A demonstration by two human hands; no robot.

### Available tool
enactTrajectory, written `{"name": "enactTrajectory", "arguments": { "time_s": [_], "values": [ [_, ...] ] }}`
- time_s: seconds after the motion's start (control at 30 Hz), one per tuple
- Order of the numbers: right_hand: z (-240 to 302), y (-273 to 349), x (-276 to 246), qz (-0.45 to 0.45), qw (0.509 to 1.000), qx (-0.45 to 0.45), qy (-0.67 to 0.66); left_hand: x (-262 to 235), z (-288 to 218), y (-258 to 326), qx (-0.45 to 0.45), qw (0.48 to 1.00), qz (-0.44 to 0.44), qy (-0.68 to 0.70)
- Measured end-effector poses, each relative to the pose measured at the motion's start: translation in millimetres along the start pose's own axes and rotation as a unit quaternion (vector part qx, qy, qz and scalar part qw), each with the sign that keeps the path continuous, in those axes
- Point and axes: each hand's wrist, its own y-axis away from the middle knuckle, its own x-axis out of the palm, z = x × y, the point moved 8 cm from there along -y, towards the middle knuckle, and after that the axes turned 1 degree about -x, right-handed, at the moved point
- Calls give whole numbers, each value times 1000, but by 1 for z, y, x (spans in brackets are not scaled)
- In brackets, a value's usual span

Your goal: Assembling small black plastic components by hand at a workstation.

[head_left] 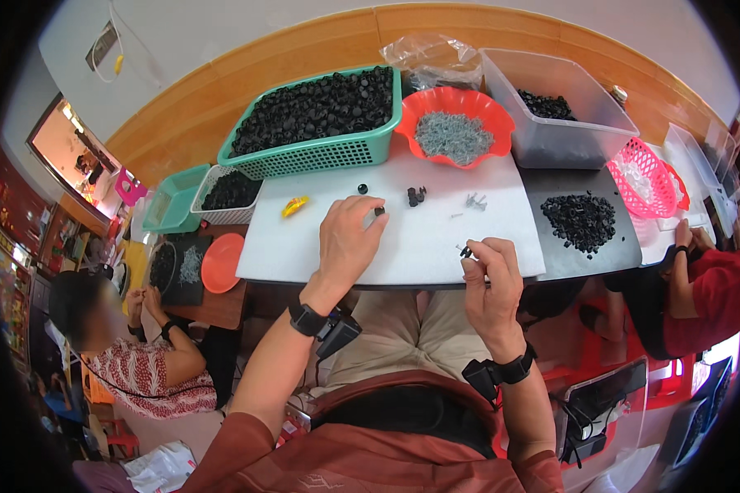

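My left hand [349, 240] is over the white sheet [304, 255], its thumb and fingers closed on a small black plastic part [379, 211]. At the sheet's front right edge, my right hand [493, 283] pinches a small black piece [466, 252] with what looks like a thin screw sticking out of it. Beyond the left hand lies one round black cap [363, 189]. A little cluster of black plastic parts [417, 196] sits in the middle, with a few loose silver screws [475, 201] to its right. A yellow wrapped item [294, 206] rests on the left of the sheet.
Along the back stand a green basket [321, 158] of black parts, a red bowl [404, 125] of screws and a clear bin [575, 135]. A black pile [580, 222] lies right. Co-workers sit left [152, 353] and right [715, 287]; a pink basket [645, 185] is near the right one.
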Motion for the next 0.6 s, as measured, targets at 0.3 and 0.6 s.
{"name": "enactTrajectory", "arguments": {
  "time_s": [0.3,0.6],
  "values": [
    [-4,0,4,19,999,29,-29,18,13,-6,-41,992,107,-54],
    [-9,1,7,27,997,52,-59,17,0,-7,-3,990,142,-9]
  ]
}}
